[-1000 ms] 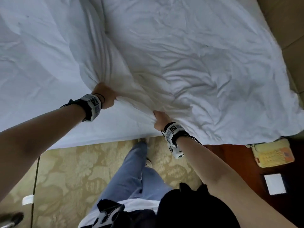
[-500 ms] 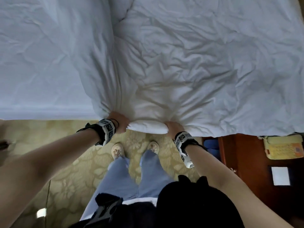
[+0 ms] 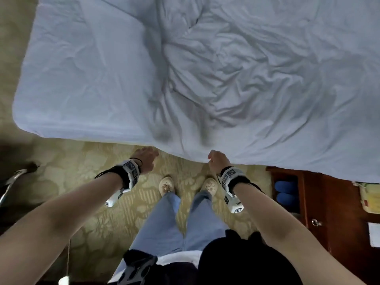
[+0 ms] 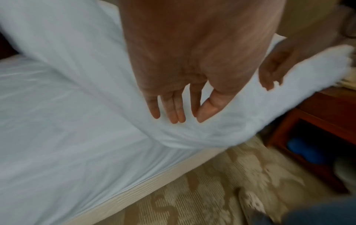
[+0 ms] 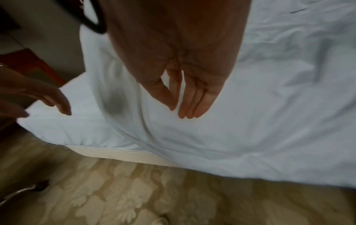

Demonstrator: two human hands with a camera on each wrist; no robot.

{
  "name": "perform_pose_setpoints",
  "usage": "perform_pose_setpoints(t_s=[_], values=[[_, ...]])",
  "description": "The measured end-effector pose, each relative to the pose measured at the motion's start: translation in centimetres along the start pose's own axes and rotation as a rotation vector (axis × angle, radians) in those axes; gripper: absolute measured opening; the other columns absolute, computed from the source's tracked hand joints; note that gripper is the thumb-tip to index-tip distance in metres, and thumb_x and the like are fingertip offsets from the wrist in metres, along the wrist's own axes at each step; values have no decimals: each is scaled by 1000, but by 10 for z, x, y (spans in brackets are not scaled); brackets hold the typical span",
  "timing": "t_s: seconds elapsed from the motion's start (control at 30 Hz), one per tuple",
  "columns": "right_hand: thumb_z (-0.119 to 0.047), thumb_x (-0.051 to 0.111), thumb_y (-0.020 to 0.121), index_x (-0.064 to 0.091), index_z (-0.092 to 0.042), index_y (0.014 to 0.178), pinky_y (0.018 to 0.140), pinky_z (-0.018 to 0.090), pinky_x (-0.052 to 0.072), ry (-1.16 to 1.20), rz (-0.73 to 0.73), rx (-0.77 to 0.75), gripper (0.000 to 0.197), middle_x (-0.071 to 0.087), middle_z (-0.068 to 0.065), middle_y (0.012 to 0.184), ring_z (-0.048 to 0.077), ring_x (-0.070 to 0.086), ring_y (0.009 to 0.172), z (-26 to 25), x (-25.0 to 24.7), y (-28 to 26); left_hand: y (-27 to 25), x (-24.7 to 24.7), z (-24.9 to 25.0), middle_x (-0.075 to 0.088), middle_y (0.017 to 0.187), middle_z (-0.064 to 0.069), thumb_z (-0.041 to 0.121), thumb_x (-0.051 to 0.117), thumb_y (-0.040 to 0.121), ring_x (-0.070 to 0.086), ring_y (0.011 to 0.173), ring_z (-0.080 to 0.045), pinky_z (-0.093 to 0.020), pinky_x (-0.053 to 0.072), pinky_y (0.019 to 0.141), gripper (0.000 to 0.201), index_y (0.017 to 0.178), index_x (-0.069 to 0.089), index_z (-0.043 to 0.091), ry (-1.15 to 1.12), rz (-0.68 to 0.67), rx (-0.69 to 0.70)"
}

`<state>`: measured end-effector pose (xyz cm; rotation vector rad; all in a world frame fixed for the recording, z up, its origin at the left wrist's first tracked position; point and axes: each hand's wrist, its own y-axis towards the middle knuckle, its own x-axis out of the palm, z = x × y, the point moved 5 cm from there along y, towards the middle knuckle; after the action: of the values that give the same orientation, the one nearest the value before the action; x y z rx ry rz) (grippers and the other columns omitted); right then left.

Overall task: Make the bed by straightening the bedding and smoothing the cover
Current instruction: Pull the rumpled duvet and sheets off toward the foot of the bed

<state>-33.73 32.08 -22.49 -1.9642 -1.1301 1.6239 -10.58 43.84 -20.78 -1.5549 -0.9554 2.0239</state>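
A crumpled white cover (image 3: 257,79) lies over the right part of the bed, its near edge hanging over the bedside. The bare white sheet (image 3: 82,79) shows on the left part. My left hand (image 3: 147,159) hovers just off the bed's near edge with straight fingers (image 4: 173,109), holding nothing. My right hand (image 3: 218,161) hangs at the cover's hem, fingers (image 5: 189,103) straight and free of the cloth. In the wrist views the cover (image 4: 212,129) (image 5: 250,121) lies below each palm.
Patterned beige carpet (image 3: 92,192) runs along the bedside, where my feet (image 3: 167,185) stand. A dark wooden nightstand (image 3: 320,202) with blue slippers inside is at the right, a yellow phone (image 3: 370,198) on top. A metal chair leg (image 3: 14,179) is at the left.
Both hands pulled the cover's bunched edge toward me over the bedside, then let it go. They now hang open and the cover lies flatter.
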Motion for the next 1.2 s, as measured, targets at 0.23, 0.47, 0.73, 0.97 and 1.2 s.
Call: perform_pose_setpoints(t_s=[0.23,0.47,0.73,0.97,1.2], values=[[-9,46,92,46,-9,125,94,36,43,20,82,-286,32,52,12,124,27,50,116,-143,-11,26,7,-50,-119,47,131,-17,9,49,91,50,119,-33,-42,41,102,40,131,44,8,-519,252,-267],[-6,46,92,43,-8,130,95,37,45,-92,-14,-409,38,47,12,130,26,46,122,-210,-12,57,25,-65,-164,50,129,-18,9,50,91,52,117,-32,-43,43,101,39,129,44,6,-627,259,-338],[-9,49,91,37,-10,136,98,37,44,-26,4,-372,47,41,12,135,27,44,124,-237,-41,110,52,-90,-211,52,131,-17,11,49,92,54,116,-33,-39,43,99,43,134,39,6,-702,212,-493],[-9,48,90,42,-9,129,93,36,44,86,-6,-322,40,50,13,128,29,51,117,-260,-35,140,111,-105,-254,55,123,-24,24,46,98,55,102,-29,-42,48,87,50,142,30,4,-1254,245,-641],[-5,47,88,41,-8,128,91,39,46,112,49,-176,40,48,15,126,32,50,116,-270,-16,160,175,-122,-283,52,127,-13,51,45,94,54,110,-26,-39,48,85,59,129,45,5,-1636,162,-636]])
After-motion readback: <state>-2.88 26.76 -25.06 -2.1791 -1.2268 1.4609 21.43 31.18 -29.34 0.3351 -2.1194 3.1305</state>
